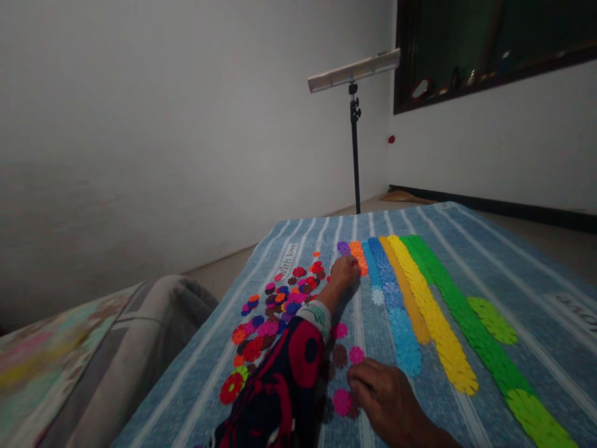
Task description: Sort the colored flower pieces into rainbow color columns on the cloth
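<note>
Bunched fingers of the left hand [345, 274] are resting at the six-o'clock end of the orange disc row [356, 250], grip unclear; the right hand's [392, 398] are curling, contents hidden, beside a ten-o'clock pink disc [356, 354]. Light, even overlapping is likely serving best.

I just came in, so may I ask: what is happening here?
A person's left hand is at the near end of an orange disc row; the right hand is beside pink discs. Whether either holds one is unclear. On the striped cloth, mixed discs lie loose, with coloured rows to their right.
</note>
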`<act>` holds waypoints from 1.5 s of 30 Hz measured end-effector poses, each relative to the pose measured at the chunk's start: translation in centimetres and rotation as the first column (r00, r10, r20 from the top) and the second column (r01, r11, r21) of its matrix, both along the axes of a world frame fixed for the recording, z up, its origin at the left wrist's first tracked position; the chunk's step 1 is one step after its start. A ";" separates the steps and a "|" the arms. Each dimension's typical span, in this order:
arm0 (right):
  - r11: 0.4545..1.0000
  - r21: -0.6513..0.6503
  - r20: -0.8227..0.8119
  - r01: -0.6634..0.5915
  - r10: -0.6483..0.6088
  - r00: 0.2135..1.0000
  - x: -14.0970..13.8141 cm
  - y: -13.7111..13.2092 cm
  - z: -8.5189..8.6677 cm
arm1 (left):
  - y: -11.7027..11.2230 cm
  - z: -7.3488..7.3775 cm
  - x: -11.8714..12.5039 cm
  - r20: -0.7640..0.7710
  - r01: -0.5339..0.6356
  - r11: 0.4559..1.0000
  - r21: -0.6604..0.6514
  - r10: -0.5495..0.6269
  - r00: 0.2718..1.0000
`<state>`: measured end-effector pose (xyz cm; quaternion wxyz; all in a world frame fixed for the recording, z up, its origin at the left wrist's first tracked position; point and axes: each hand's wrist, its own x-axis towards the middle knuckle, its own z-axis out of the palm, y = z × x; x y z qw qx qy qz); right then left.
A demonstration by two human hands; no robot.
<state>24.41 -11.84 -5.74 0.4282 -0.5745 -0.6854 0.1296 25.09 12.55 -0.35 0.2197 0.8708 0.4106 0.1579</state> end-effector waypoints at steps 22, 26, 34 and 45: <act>0.994 -0.102 -0.017 -0.026 0.024 1.000 0.5 -0.6 0.6 | -3.9 2.4 -15.4 -0.309 0.417 0.906 0.075 -0.377 0.873; 0.996 -0.087 -0.011 -0.022 0.021 1.000 0.5 -0.7 0.7 | -4.2 3.2 -16.9 -0.355 0.313 0.949 0.036 -0.281 0.892; 0.997 -0.078 0.013 -0.011 0.012 1.000 0.5 -0.6 1.1 | -4.5 3.3 -16.3 -0.392 0.095 0.989 0.110 -0.044 0.919; 0.997 -0.080 0.023 -0.018 0.020 1.000 0.5 -0.5 0.9 | -4.7 3.1 -14.8 -0.443 -0.054 0.998 0.039 0.066 0.894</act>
